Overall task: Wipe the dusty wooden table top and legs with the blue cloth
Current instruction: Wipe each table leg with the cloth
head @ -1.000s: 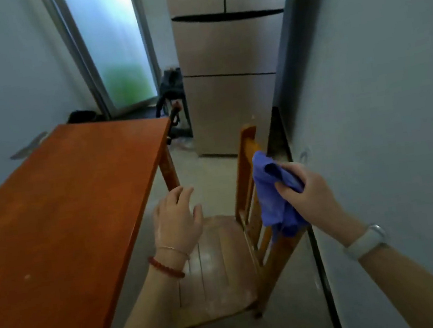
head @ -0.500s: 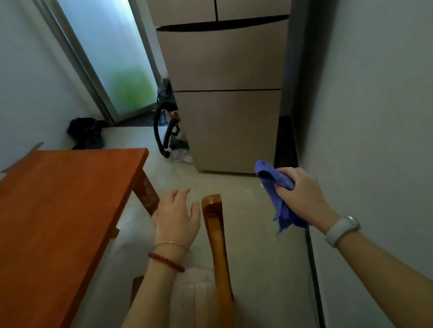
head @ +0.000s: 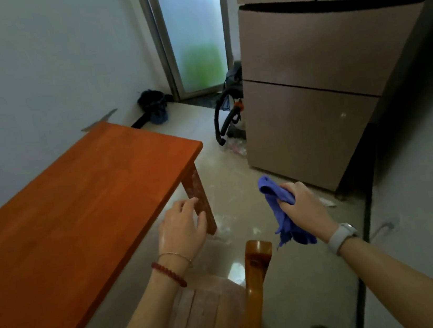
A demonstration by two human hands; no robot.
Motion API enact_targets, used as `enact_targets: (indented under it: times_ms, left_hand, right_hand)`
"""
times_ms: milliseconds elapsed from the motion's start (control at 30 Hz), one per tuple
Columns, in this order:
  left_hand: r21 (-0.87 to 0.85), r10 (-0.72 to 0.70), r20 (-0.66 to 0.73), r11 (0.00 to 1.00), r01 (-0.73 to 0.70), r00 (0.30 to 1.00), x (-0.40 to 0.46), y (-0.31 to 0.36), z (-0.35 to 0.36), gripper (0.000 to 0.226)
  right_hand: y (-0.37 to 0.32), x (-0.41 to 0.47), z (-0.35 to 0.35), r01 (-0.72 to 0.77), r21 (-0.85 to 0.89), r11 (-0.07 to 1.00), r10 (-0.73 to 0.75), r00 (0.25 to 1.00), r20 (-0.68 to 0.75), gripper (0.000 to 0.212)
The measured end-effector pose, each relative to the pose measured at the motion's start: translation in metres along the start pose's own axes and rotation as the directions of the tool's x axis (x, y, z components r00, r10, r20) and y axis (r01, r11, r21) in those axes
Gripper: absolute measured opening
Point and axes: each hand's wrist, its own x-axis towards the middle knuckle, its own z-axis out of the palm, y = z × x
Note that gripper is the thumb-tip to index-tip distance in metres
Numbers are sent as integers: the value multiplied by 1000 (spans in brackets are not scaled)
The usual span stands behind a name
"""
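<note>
The orange-brown wooden table [head: 72,210] fills the left side, its top running from the near left to a far corner. One dusty leg [head: 198,193] shows under that corner. My left hand [head: 181,230] hovers with relaxed fingers just in front of this leg, holding nothing. My right hand [head: 305,208] grips the crumpled blue cloth [head: 280,210], which hangs down over the floor, to the right of the table and apart from it.
A wooden chair [head: 254,274] stands directly below me, its back post between my arms. A large beige fridge [head: 322,75] blocks the far right. A vacuum hose [head: 224,118] and a dark bucket [head: 154,107] sit by the glass door [head: 193,34]. Walls close both sides.
The view has swung left and forward past the chair, bringing the table's far corner and leg nearer. My left hand has come close to the leg. The cloth stays in my right hand.
</note>
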Motion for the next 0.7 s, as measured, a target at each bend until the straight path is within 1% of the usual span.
enact_targets:
  times_ms: [167, 233, 333, 433, 500, 567, 633, 700]
  left_hand:
    - [69, -50, -8, 996, 51, 999, 53, 3, 3, 37]
    - [124, -70, 0, 990, 69, 998, 82, 12, 14, 37]
    - [197, -146, 21, 970, 139, 989, 124, 31, 36, 38]
    - [218, -237, 59, 951, 220, 970, 165, 54, 64, 36]
    - [200, -321, 110, 934, 296, 941, 184, 63, 87, 38]
    - [159, -419, 145, 904, 396, 896, 195, 66, 112, 38]
    - [83, -503, 160, 864, 496, 849, 200, 64, 135, 38]
    - [-25, -577, 155, 809, 587, 802, 207, 56, 157, 38]
  right_hand:
    - [3, 80, 12, 74, 33, 997, -77, 989, 124, 26]
    - [10, 119, 16, 102, 51, 993, -109, 978, 178, 26]
    - [30, 173, 19, 150, 57, 987, -160, 949, 270, 27]
    - [47, 223, 14, 191, 57, 980, -199, 911, 361, 29]
    - [53, 248, 12, 207, 55, 977, -212, 894, 395, 31]
    - [57, 270, 17, 216, 53, 975, -218, 879, 424, 31]
    - [60, 286, 26, 226, 52, 973, -225, 867, 445, 30]
    - [64, 302, 44, 269, 48, 962, -260, 844, 469, 29]
